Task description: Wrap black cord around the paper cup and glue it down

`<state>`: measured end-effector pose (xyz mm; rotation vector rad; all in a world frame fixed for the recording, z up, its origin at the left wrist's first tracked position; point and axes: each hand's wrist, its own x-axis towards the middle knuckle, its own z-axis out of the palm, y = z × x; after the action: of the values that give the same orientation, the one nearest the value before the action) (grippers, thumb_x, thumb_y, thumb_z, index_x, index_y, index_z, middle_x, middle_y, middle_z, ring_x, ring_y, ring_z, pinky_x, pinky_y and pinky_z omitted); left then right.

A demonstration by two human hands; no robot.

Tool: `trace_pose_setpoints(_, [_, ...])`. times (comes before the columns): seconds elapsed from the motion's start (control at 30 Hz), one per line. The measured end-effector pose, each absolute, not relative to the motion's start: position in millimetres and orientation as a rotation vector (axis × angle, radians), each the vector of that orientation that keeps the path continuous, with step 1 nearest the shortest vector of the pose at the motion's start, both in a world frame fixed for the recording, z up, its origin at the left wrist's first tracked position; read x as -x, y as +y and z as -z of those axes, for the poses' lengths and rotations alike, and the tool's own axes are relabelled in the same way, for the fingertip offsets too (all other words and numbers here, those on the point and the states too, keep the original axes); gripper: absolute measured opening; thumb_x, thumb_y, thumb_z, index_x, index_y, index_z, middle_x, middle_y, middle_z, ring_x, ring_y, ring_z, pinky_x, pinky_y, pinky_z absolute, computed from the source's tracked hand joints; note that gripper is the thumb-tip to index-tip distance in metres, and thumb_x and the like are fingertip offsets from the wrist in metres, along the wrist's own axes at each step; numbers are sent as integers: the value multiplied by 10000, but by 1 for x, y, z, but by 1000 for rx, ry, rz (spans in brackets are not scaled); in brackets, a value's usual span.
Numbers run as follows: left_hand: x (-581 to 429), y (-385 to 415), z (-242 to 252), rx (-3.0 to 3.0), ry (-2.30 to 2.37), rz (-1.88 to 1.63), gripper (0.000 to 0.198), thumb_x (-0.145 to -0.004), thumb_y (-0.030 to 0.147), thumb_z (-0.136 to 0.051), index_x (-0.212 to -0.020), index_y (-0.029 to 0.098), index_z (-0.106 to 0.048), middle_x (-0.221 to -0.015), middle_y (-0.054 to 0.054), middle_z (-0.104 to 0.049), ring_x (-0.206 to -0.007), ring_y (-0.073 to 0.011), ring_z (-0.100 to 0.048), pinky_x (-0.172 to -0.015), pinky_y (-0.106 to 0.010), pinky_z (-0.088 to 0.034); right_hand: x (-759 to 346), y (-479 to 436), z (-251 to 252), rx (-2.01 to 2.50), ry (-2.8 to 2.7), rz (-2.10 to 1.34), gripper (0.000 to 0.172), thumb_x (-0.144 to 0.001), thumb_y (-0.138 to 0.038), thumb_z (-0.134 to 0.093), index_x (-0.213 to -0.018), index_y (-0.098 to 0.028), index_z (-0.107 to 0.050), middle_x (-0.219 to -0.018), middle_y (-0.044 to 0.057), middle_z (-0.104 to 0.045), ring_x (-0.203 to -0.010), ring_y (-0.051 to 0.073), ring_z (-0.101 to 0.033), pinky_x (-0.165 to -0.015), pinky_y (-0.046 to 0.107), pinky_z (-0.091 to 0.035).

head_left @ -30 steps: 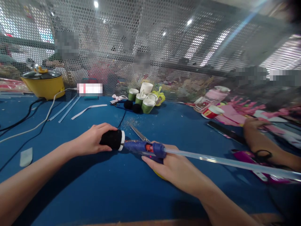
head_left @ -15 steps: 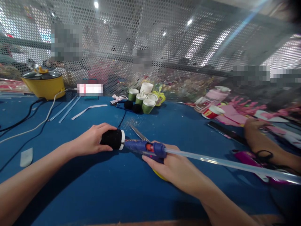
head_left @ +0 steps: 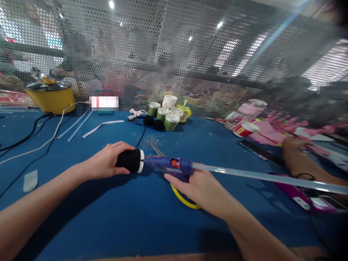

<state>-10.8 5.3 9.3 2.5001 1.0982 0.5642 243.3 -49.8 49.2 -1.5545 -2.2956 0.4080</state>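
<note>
My left hand (head_left: 115, 159) is closed around a small cup wrapped in black yarn (head_left: 128, 161), lying on its side with its white end facing right. A black strand trails from it toward the back. In my right hand (head_left: 199, 188) is a blue glue gun (head_left: 165, 165), its nozzle at the cup's white end; whether it touches, I cannot tell. A long clear glue stick (head_left: 258, 175) juts out of the gun's rear to the right. Under the gun lie scissors with a yellow handle (head_left: 185, 201), partly hidden by my right hand.
Green-wrapped white cups (head_left: 171, 121) and black yarn balls (head_left: 158, 125) sit at the back. A yellow electric pot (head_left: 51, 99) and white cable (head_left: 58, 125) are left. At right are another person's arm (head_left: 307, 163), a purple tool (head_left: 296, 194) and pink pieces. Perforated metal sheeting (head_left: 130, 54) stands behind.
The glue gun's rear and its stick have swung slightly upward, and the nozzle is a little higher against the white end. More of the yellow scissor handle shows. My left hand stays put.
</note>
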Motion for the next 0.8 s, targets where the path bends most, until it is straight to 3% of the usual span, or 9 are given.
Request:
trace_pose_setpoints(0.4, [12, 5, -7, -2573, 1036, -565, 503, -737, 277, -649, -1172, 224, -401, -1166, -83, -516, -1065, -248, -494, -871, -409, -381, -243, -38, -45, 1559, -2235, -388, 218, -794, -349, -497, -754, -171, -616, -560, -3, -593, -482, 132, -511, -477, 252, -375])
trace_pose_setpoints(0.8, [10, 2, -10, -2601, 1022, -552, 483, -738, 272, -626, -1165, 218, -408, -1187, -103, -500, -1073, -262, -487, -871, -409, -370, -237, -31, -49, 1561, -2094, -702, 330, -780, -337, -519, -485, -202, -464, -360, -47, -452, -357, 101, -447, -433, 245, -366])
